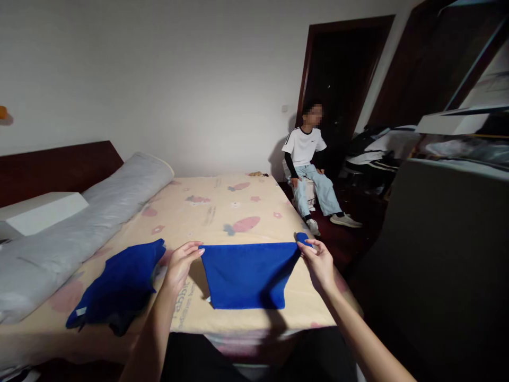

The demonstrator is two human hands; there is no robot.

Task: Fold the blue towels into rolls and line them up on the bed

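A blue cloth hangs stretched between my two hands over the near part of the bed. My left hand pinches its upper left corner, and a small white tag shows near the lower left corner. At the upper right corner, my right hand has its fingers closed on the same cloth. Just behind those fingers is a small folded or rolled blue piece; whether it touches the hand I cannot tell. To the left lies a loose pile of blue cloths, crumpled, with a white tag.
The bed has a cream sheet with pink prints. A long grey roll of bedding and a white box lie along its left side, by the dark headboard. A seated person is beyond the right edge. A dark cabinet stands right.
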